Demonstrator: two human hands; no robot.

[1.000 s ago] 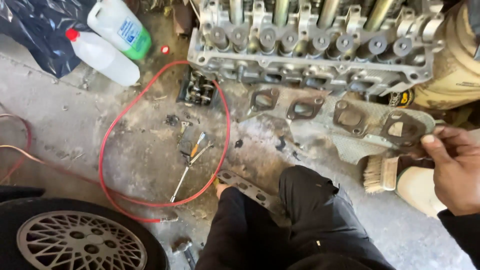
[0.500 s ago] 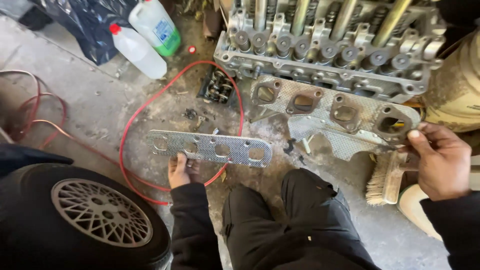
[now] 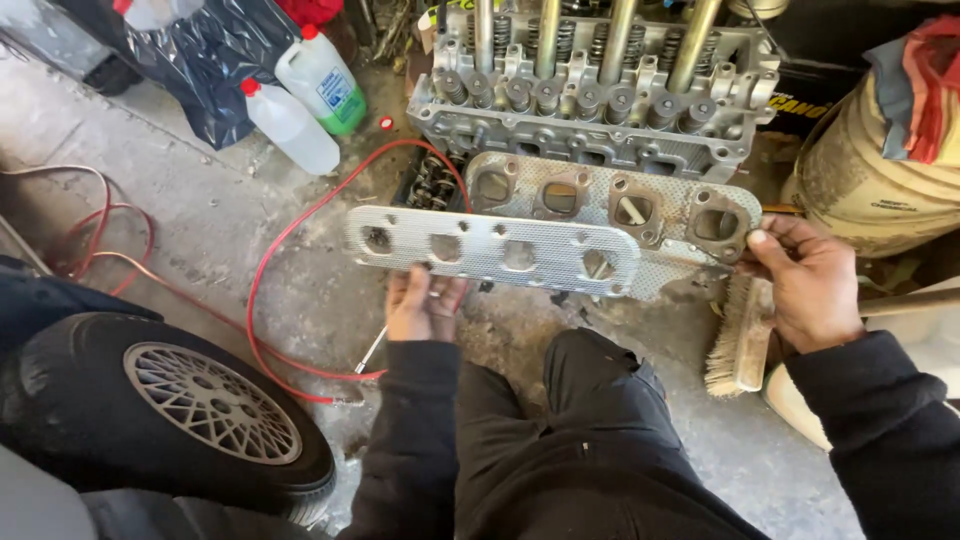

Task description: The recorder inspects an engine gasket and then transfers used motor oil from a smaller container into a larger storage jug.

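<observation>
Lifted since before: lower gasket (image 3: 490,250) in left fingers (image 3: 425,300), upper gasket (image 3: 620,205) in right fingers (image 3: 775,245).

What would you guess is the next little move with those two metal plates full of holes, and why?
Probably the left hand slides its gasket fully over the gasket in the right hand so the holes line up. The two perforated plates already overlap, held up side by side in front of the cylinder head, but their openings sit offset.

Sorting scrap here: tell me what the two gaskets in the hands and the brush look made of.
Left hand's gasket: likely thin sheet metal, dull silver with a dimpled, embossed face. Right hand's gasket: similar metal, rust-brown around its ports. Brush: apparently a bare wood block with pale bristles, fibre unclear.
</observation>
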